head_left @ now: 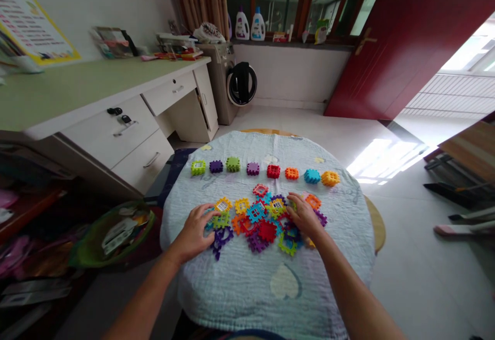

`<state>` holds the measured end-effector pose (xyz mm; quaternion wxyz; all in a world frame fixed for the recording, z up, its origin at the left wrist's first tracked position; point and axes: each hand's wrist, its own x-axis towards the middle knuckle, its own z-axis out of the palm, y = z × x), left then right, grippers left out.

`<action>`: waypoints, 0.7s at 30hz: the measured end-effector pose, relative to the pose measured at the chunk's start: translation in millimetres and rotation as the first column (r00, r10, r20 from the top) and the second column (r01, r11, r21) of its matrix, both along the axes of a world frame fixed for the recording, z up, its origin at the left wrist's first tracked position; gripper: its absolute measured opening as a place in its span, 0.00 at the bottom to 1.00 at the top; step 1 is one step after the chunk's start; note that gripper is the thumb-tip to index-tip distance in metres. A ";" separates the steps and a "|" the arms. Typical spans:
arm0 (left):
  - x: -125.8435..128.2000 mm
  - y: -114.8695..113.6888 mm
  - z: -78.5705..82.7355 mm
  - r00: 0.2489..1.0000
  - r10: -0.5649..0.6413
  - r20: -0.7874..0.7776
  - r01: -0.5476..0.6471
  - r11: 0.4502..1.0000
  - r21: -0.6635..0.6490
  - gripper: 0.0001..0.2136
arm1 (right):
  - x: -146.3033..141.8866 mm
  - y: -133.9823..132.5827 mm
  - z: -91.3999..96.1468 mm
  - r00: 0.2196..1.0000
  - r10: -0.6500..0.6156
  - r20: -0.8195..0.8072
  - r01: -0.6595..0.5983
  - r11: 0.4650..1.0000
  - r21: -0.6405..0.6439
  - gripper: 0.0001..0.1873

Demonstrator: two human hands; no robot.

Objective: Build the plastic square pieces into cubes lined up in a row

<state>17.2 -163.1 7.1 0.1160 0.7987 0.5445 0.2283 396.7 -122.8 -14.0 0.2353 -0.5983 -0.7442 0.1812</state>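
The left hand point(193, 232) is laid flat on the cloth point(247, 288), its fingers spread, with the fingertips touching the near edge of a pile of tiles point(259, 219). A purple tile point(221, 238) is seen just beside and below those fingertips, a green tile point(221, 220) just beyond them, and a yellow tile point(223, 205) a little further out. The right hand point(305, 217) is rested on the opposite side of the pile, its fingers loosely spread and curved over the tiles; whether a tile is pinched beneath them cannot be told. An orange tile point(312, 201) is placed just past the right fingertips. The bulk of the pile is held between the 2 sets of fingers. Well beyond both sets of fingertips, a row of cubes point(266, 169), 8 in number, is lined up across the far part of the cloth. The table point(377, 224) is shown only at its rim, outside the right fingers. A desk point(77, 87) is seen far out beyond the left fingers.
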 end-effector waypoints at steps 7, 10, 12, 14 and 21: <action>77.3 -11.7 10.2 0.984 -0.178 -0.028 0.178 0.984 0.008 0.23 | -29.1 -23.6 16.5 0.997 0.076 0.017 -0.076 0.997 0.024 0.22; 108.3 -12.9 4.6 0.956 -0.279 -0.093 0.279 0.960 -0.010 0.28 | -47.7 -40.1 16.8 0.993 0.114 0.021 -0.114 0.993 0.007 0.26; 115.9 -10.7 -1.2 0.952 -0.278 -0.128 0.281 0.960 0.007 0.26 | -52.3 -50.2 15.9 0.994 0.112 0.014 -0.112 0.994 0.003 0.25; 114.4 -6.5 -6.5 0.960 -0.232 -0.155 0.241 0.970 0.042 0.23 | -50.3 -58.5 15.6 0.994 0.109 0.005 -0.109 0.994 0.007 0.21; 96.6 6.5 -10.9 0.960 -0.024 -0.278 0.067 0.987 0.147 0.17 | -17.5 -52.8 20.3 0.994 0.080 -0.079 -0.074 0.994 0.075 0.10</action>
